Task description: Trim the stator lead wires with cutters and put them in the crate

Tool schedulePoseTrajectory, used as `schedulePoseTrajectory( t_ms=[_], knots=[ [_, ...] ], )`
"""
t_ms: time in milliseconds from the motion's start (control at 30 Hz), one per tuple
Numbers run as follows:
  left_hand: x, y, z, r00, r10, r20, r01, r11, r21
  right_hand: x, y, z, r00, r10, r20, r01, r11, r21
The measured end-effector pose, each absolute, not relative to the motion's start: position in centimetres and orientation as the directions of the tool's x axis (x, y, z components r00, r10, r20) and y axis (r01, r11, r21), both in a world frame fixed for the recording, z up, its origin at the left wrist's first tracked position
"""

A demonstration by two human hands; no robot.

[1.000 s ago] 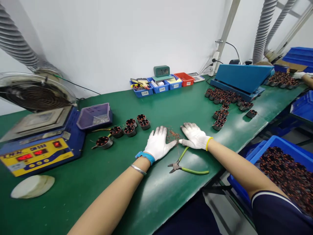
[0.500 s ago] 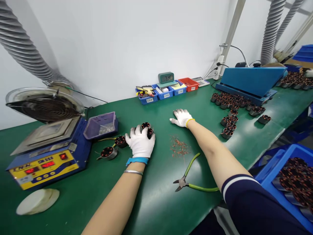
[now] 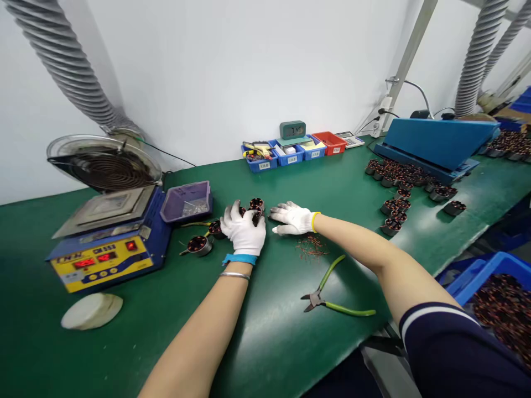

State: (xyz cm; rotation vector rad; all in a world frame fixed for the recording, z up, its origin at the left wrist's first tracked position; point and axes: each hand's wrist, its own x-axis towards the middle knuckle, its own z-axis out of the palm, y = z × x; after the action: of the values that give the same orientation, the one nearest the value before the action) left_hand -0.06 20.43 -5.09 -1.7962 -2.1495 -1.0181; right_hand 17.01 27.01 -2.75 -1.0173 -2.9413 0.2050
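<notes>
A second ago both white-gloved hands lay together around the loose heap of cut copper wire ends (image 3: 311, 249). Half a second ago they had parted, the right one reaching toward the far edge of the green-matted counter (image 3: 265, 337). Now the left hand (image 3: 244, 233) is cupped over the cluster of small round stators wound with copper wire (image 3: 256, 204) in the middle of the counter. The right hand (image 3: 293, 218) has come back and lies flat and spread just beside that cluster, fingertips toward it. The attention has gone from the wire ends to the stators. The wire ends sit untouched near the right wrist, and the green-handled side cutters (image 3: 332, 301) lie nearer the front edge, held by nobody.

The left palm covers part of the cluster, so I cannot tell whether its fingers grip a stator or only rest on top, nor how many lie beneath. Two more stators (image 3: 198, 244) stand clear toward the blue and yellow solder pot (image 3: 110, 249). The blue crate (image 3: 477, 276) at the right is cut off by the picture's edge.
</notes>
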Motion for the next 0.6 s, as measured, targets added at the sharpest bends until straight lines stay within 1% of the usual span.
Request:
schedulePoseTrajectory(
  t_ms=[100, 167, 200, 233, 267, 300, 367, 433, 500, 567, 600],
  knots=[
    [0.1, 17.6, -4.5, -0.252, 0.78, 0.573, 0.89, -0.046, 0.454, 18.8, 21.6, 0.1, -0.715, 0.699, 0.008, 0.687, 0.705, -0.177],
    [-0.4, 14.3, -4.4, -0.174, 0.763, 0.622, 0.886, -0.155, 0.438, 20.1, 16.6, 1.6, -0.69, 0.722, 0.045, 0.701, 0.683, -0.206],
    [-0.9, 12.2, -4.4, -0.116, 0.764, 0.635, 0.892, -0.201, 0.405, 20.8, 13.9, 2.1, -0.73, 0.678, 0.089, 0.644, 0.725, -0.244],
    [-1.4, 10.0, -4.4, -0.062, 0.772, 0.633, 0.899, -0.232, 0.371, 21.5, 11.3, 2.3, -0.785, 0.61, 0.112, 0.571, 0.781, -0.254],
    [-1.9, 7.7, -4.4, -0.019, 0.788, 0.615, 0.904, -0.249, 0.347, 22.2, 8.8, 2.3, -0.831, 0.546, 0.109, 0.513, 0.827, -0.232],
    [-2.4, 5.5, -4.3, 0.03, 0.81, 0.585, 0.91, -0.265, 0.32, 22.9, 6.7, 2.0, -0.835, 0.542, 0.095, 0.519, 0.833, -0.191],
    [-3.2, 1.8, -3.8, 0.097, 0.856, 0.508, 0.92, -0.272, 0.282, 24.4, 3.6, 0.8, -0.79, 0.612, 0.032, 0.605, 0.788, -0.118],
    [-3.8, -0.5, -2.8, 0.117, 0.896, 0.429, 0.926, -0.255, 0.278, 25.8, 2.1, -0.8, -0.684, 0.73, -0.009, 0.729, 0.683, -0.049],
    [-4.6, -1.3, -1.5, 0.066, 0.935, 0.348, 0.918, -0.194, 0.345, 27.0, 1.8, -2.0, -0.57, 0.821, -0.002, 0.821, 0.57, -0.01],
    [-5.8, -1.0, 0.0, -0.026, 0.971, 0.236, 0.873, -0.093, 0.478, 27.9, 2.2, -2.6, -0.481, 0.877, 0.022, 0.877, 0.48, 0.01],
    [-6.6, -0.8, 0.6, -0.047, 0.987, 0.153, 0.831, -0.046, 0.555, 28.2, 2.4, -2.5, -0.434, 0.9, 0.039, 0.901, 0.433, 0.026]
  ],
)
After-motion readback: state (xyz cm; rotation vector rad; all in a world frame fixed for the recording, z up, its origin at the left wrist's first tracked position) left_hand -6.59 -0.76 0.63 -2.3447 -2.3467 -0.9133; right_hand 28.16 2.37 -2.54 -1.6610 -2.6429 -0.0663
